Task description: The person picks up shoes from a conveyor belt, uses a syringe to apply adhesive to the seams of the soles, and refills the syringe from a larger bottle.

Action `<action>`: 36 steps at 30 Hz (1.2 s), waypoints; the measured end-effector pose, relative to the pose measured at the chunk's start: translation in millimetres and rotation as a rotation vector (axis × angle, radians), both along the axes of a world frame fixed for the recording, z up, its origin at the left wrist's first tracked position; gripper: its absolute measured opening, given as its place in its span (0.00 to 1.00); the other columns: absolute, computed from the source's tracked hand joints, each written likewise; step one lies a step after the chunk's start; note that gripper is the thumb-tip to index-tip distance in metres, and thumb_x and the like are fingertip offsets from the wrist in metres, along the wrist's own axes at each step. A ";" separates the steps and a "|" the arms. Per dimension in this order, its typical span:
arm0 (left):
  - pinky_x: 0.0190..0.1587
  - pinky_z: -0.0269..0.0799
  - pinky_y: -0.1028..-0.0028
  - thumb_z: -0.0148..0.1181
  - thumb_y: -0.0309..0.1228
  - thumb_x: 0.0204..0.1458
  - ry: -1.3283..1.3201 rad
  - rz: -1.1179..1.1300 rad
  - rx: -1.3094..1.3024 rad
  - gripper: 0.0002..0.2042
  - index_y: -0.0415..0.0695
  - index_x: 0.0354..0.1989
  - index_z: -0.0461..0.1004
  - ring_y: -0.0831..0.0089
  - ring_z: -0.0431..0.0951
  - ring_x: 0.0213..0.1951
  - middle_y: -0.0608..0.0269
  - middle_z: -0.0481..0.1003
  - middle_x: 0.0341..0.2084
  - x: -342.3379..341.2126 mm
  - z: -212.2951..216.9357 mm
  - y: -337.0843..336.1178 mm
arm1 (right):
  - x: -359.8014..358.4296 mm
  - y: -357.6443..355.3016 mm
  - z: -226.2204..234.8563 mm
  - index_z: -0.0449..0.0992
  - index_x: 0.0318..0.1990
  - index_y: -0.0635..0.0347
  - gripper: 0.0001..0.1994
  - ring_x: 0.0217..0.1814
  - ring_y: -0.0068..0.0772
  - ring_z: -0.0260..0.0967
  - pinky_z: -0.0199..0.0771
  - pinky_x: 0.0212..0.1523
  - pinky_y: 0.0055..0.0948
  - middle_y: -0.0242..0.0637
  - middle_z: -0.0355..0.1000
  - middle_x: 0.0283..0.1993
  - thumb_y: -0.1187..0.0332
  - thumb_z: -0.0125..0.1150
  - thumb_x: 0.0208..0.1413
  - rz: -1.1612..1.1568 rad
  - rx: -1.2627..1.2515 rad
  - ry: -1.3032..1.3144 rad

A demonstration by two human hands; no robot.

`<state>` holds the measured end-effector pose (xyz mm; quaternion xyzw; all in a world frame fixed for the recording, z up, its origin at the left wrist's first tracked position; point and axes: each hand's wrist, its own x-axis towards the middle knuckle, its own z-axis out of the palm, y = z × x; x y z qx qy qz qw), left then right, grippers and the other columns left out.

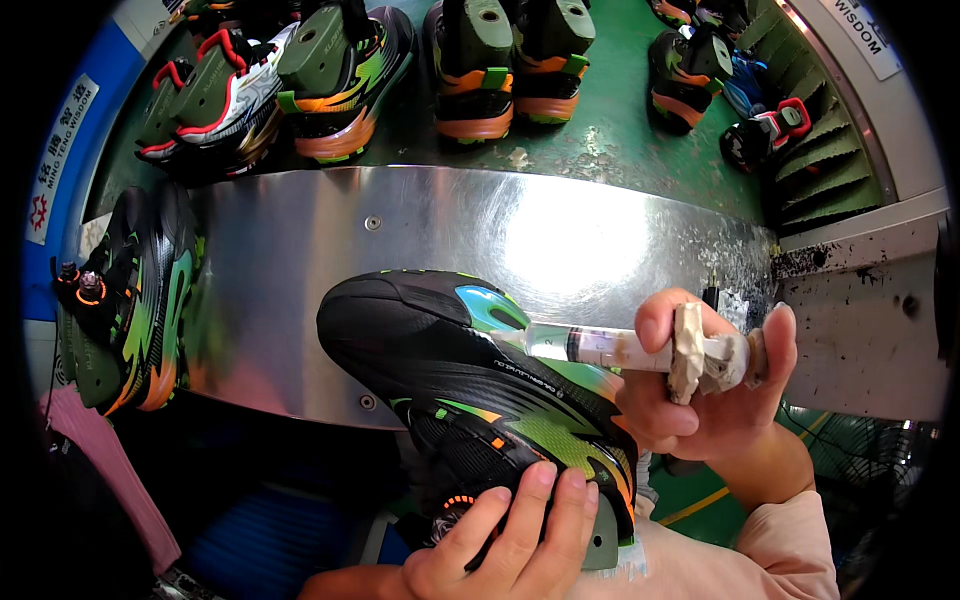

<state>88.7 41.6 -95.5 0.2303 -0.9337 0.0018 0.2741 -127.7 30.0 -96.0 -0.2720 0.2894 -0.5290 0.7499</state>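
A black sneaker (pixel 480 360) with green and orange trim lies tilted over the steel ledge, toe toward the far left. My left hand (pixel 520 540) is wrapped over its ankle end, near the lacing, with a green shoe last (pixel 602 540) showing beside the fingers. My right hand (pixel 700 390) grips a clear syringe (pixel 610 348) with a thick, crusted pale flange; the thumb sits at the plunger end. The syringe's tip meets the shoe's side by the shiny blue-green sole insert (pixel 492 308). Whether liquid is coming out, I cannot tell.
Another matching sneaker (pixel 150 300) stands at the left end of the steel ledge (pixel 270 230). Behind, a green conveyor belt (pixel 620 160) carries several shoes on lasts, with green flaps (pixel 825 150) at its right. A pink cloth (pixel 110 460) hangs at lower left.
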 end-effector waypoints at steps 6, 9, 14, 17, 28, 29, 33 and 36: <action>0.49 0.68 0.68 0.50 0.29 0.51 -0.024 -0.014 0.039 0.12 0.44 0.36 0.81 0.66 0.79 0.44 0.62 0.79 0.38 4.6 1.0 0.0 | -2.0 -4.2 16.1 0.62 0.56 0.68 0.52 0.30 0.18 0.61 0.61 0.31 0.17 0.34 0.67 0.36 0.22 0.47 0.42 0.123 0.087 0.282; 0.50 0.67 0.68 0.50 0.30 0.51 -0.046 -0.001 0.022 0.12 0.45 0.36 0.81 0.66 0.79 0.45 0.62 0.79 0.38 7.0 1.2 1.9 | 0.7 -0.2 37.0 0.62 0.57 0.69 0.54 0.42 0.21 0.66 0.67 0.42 0.20 0.35 0.68 0.45 0.25 0.56 0.37 0.177 0.227 0.423; 0.50 0.68 0.70 0.54 0.28 0.53 -0.049 0.000 0.007 0.09 0.49 0.37 0.82 0.69 0.79 0.45 0.66 0.79 0.40 12.0 -5.2 8.4 | -14.9 43.7 32.1 0.62 0.57 0.71 0.52 0.50 0.24 0.66 0.66 0.51 0.24 0.36 0.68 0.49 0.28 0.59 0.38 0.113 0.270 0.326; 0.50 0.68 0.70 0.54 0.28 0.55 -0.093 -0.002 -0.005 0.09 0.49 0.39 0.82 0.68 0.79 0.46 0.66 0.79 0.40 17.6 -9.1 14.3 | -24.4 67.8 30.2 0.62 0.56 0.71 0.50 0.38 0.19 0.64 0.64 0.37 0.19 0.35 0.68 0.41 0.28 0.55 0.41 0.091 0.260 0.326; 0.51 0.68 0.68 0.54 0.28 0.56 -0.093 -0.037 -0.038 0.10 0.50 0.42 0.80 0.65 0.78 0.47 0.65 0.78 0.43 27.4 -26.2 25.1 | -26.6 98.4 43.4 0.61 0.55 0.70 0.50 0.29 0.18 0.60 0.60 0.27 0.18 0.35 0.65 0.35 0.24 0.47 0.44 -0.023 0.201 0.359; 0.51 0.68 0.67 0.54 0.28 0.55 -0.090 -0.036 -0.037 0.10 0.49 0.41 0.80 0.66 0.79 0.46 0.65 0.79 0.43 28.3 -26.7 24.4 | -25.2 94.6 47.9 0.61 0.55 0.70 0.51 0.30 0.19 0.61 0.61 0.28 0.18 0.35 0.66 0.36 0.24 0.48 0.43 -0.011 0.233 0.410; 0.52 0.68 0.63 0.62 0.33 0.50 -0.118 -0.176 -0.147 0.12 0.48 0.44 0.77 0.63 0.77 0.48 0.66 0.76 0.41 38.0 -36.9 14.4 | -1.3 62.8 76.4 0.63 0.45 0.74 0.47 0.13 0.16 0.52 0.49 0.12 0.17 0.33 0.64 0.22 0.25 0.34 0.51 -0.033 0.378 0.748; 0.54 0.67 0.61 0.62 0.33 0.50 -0.066 -0.185 -0.225 0.12 0.48 0.43 0.76 0.63 0.78 0.47 0.67 0.76 0.40 34.9 -42.2 9.5 | 7.2 43.3 97.5 0.65 0.45 0.74 0.51 0.15 0.16 0.54 0.51 0.14 0.17 0.34 0.65 0.25 0.21 0.33 0.46 -0.043 0.552 0.753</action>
